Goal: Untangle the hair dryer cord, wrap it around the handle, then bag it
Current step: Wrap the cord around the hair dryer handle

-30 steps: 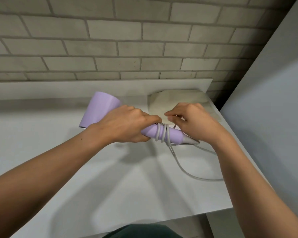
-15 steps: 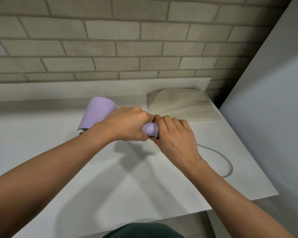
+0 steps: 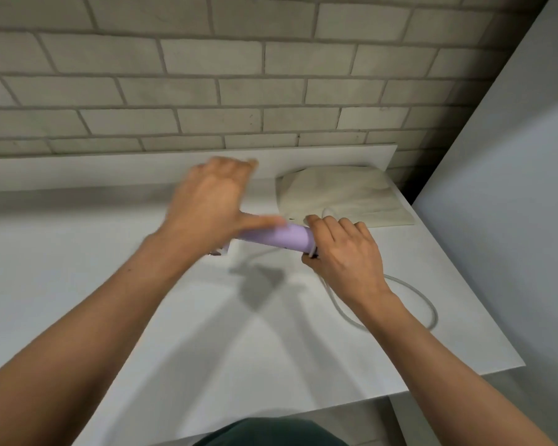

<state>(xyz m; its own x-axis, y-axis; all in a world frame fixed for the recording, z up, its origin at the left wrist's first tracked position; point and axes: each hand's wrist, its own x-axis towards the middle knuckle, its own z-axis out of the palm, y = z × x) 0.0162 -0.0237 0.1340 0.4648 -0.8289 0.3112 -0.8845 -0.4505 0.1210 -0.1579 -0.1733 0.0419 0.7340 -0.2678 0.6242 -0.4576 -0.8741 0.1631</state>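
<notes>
1. Brick, pale grey with lighter joints, forms the wall (image 3: 271, 91) across the back of the view.
2. The counter (image 3: 78, 284) is white and matte and runs from the wall towards the person. Both forearms reach over it.
3. A plain grey panel (image 3: 512, 188) stands along the counter's right edge.
4. The bag (image 3: 345, 194) (cream cloth, lying flat) sits in the far right corner of the counter, just behind the right hand.
5. The left hand (image 3: 213, 201) is blurred. Its fingers look stretched out towards the wall rather than curled, and its thumb lies along the top of the dryer, so it appears open.
6. The right hand (image 3: 345, 252) is closed round the end of the dryer's handle, fingers curled over the top and thumb beneath.
7. The dryer (image 3: 277, 238) is lilac and only its handle shows. It is held roughly level above the counter between the two hands (its head is hidden behind the left hand).
8. The cord (image 3: 434, 312) is white. One turn crosses the handle at the right hand's fingers, a blurred stretch shows below the handle, and a loose loop lies on the counter to the right of the right wrist.
</notes>
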